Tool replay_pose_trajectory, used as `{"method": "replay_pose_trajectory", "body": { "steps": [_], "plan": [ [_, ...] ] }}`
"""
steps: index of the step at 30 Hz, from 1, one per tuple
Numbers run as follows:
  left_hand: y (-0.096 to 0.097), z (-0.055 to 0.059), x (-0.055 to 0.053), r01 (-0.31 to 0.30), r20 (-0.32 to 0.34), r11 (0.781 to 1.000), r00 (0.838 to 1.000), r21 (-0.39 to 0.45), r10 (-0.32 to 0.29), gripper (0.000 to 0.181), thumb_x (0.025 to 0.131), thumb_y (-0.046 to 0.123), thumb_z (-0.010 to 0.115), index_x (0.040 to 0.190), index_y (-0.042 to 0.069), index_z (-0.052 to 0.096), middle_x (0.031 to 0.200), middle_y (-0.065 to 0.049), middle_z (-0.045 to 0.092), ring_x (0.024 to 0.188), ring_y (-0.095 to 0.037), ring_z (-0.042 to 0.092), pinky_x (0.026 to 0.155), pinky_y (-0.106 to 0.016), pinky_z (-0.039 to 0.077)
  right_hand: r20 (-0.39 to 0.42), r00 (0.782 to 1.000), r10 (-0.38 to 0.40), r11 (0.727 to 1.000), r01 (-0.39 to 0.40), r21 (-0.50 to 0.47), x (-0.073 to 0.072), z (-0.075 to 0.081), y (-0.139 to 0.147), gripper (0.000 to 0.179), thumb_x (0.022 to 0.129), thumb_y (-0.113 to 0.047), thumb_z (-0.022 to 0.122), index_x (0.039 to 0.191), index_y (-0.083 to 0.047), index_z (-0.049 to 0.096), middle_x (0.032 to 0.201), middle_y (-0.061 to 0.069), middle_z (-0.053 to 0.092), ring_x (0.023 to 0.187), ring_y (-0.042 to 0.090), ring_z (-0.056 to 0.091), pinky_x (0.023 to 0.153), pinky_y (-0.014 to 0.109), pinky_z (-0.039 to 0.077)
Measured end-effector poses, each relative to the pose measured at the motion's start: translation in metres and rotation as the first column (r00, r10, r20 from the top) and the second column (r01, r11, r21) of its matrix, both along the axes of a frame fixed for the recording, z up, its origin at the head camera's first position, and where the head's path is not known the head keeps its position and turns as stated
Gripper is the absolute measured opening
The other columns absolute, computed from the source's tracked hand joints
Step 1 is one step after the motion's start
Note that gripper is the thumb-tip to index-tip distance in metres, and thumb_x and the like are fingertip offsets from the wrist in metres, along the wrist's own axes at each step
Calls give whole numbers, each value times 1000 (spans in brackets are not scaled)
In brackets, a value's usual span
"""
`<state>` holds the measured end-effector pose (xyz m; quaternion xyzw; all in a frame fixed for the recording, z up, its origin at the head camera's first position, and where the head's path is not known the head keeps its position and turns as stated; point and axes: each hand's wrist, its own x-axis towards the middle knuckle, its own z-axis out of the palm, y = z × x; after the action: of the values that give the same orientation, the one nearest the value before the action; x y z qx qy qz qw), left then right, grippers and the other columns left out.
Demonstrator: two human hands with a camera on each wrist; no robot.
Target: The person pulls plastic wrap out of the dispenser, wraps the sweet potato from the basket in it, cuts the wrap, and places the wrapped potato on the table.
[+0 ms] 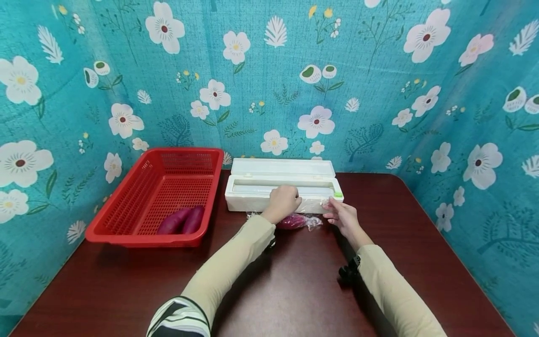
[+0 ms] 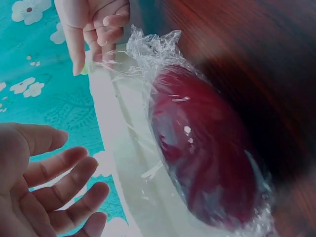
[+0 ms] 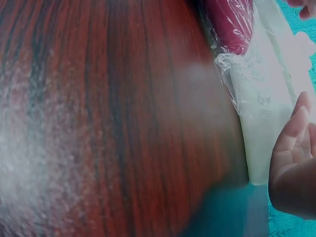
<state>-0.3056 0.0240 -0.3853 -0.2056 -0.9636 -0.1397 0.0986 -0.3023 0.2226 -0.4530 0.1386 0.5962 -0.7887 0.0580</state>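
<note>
A purple-red sweet potato point(image 2: 197, 143) wrapped in clear cling film lies along the front of a white cling film box point(image 1: 248, 203). The film point(image 2: 153, 47) is bunched at its ends. My left hand point(image 1: 284, 203) hovers over the middle of the box; in the left wrist view its fingers point(image 2: 69, 190) are loosely bent and spread, holding nothing. At the box's right end is my right hand point(image 1: 343, 217), thumb apart from the bent fingers, with fingertips right at a thin edge of film. A roll point(image 1: 252, 188) lies inside the box, under its raised lid point(image 1: 282, 167).
A red plastic basket point(image 1: 147, 238) stands on the left of the dark wood table point(image 1: 303, 290), with two purple sweet potatoes point(image 1: 193, 220) in its near right corner. A green slider point(image 1: 338, 194) sits at the box's right end. A flowered teal cloth point(image 1: 252, 93) hangs behind.
</note>
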Motion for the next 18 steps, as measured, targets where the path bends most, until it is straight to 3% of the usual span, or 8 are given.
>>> {"method": "replay_pose_trajectory", "body": {
  "steps": [5, 8, 12, 18],
  "plan": [
    [19, -1, -11, 62, -27, 998, 998, 12, -62, 16, 83, 19, 58, 72, 15, 70, 73, 4, 65, 65, -13, 58, 49, -26, 43, 3, 1000, -27, 999, 27, 45, -1, 0, 3, 27, 88, -31, 56, 70, -10, 58, 65, -2, 65, 48, 8, 58, 45, 21, 45],
    [31, 0, -14, 111, -13, 993, 994, 37, -111, 14, 84, 18, 58, 86, 14, 71, 86, 4, 66, 76, -12, 60, 57, -23, 46, 1, 1000, -26, 998, 26, 58, -1, 1, 3, 28, 89, -28, 55, 67, -10, 58, 63, -3, 64, 48, 8, 58, 45, 20, 45],
    [46, 2, -17, 156, 7, 986, 988, 66, -157, 15, 85, 18, 59, 94, 12, 70, 89, 2, 65, 82, -12, 59, 68, -23, 46, -9, 1000, -18, 998, 18, 65, 0, 1, 2, 28, 89, -27, 54, 67, -10, 58, 63, -2, 63, 47, 8, 57, 44, 20, 45],
    [66, 1, -22, 124, 42, 984, 991, 130, -130, 21, 86, 19, 59, 104, 13, 68, 98, 1, 64, 92, -12, 57, 74, -23, 45, -25, 1000, -12, 997, 14, 74, 0, 3, 1, 22, 89, -23, 55, 72, -10, 60, 61, -2, 62, 46, 8, 57, 44, 20, 44]
  ]
}}
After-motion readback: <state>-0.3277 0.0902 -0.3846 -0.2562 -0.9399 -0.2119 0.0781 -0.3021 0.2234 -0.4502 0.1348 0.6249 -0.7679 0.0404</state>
